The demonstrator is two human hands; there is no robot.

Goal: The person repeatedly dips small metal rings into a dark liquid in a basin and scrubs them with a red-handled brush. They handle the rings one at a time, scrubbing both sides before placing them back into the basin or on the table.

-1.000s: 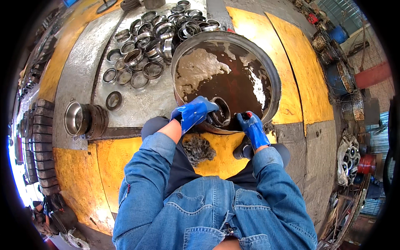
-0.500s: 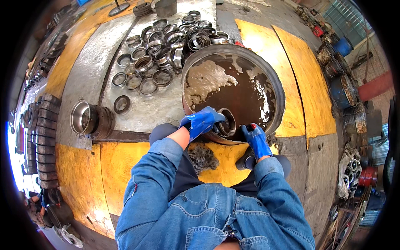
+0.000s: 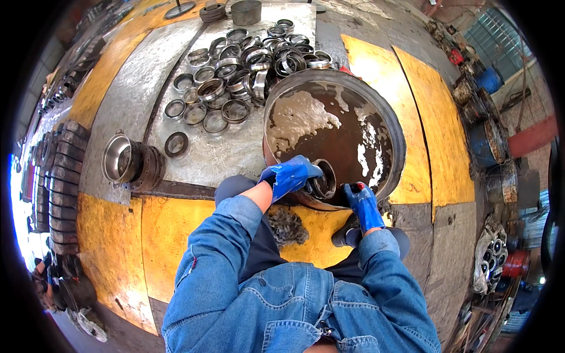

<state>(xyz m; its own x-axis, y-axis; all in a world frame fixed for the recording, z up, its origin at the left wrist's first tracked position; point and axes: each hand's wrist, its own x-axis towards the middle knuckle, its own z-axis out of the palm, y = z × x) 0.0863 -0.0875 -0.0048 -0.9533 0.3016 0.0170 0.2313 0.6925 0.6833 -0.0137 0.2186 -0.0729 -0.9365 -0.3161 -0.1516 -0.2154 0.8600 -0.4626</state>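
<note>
Yellow floor sheets and a grey metal sheet spread around the person. Everything sits a little lower and further right in view than a second ago, which looks like a tilt of the head, not things being moved.

The largest vessel is a round metal tub of dark brown liquid, straight ahead at 12 o'clock. Taking the tub as the dial, a heap of metal rings lies beyond its 10 to 11 o'clock edge, a steel bowl stands well out at 9, and a grey fibrous clump lies near 7. Pale scum covers the 10 o'clock part of the liquid; the white streaks toward 3 to 4 have broken into thinner strips, so the surface seems to be stirring.

The blue-gloved left hand, at 8 o'clock, remains closed on one side of a ring, probably a bearing race, tilted up on edge just inside the 6 to 7 o'clock rim. The race has hardly shifted against the tub, so its handling there seems unfinished. The gloved right hand is at 5 o'clock, fingers part-curled, apart from the race; a small red spot shows at its fingertips, but I cannot tell whether it grips anything.
</note>
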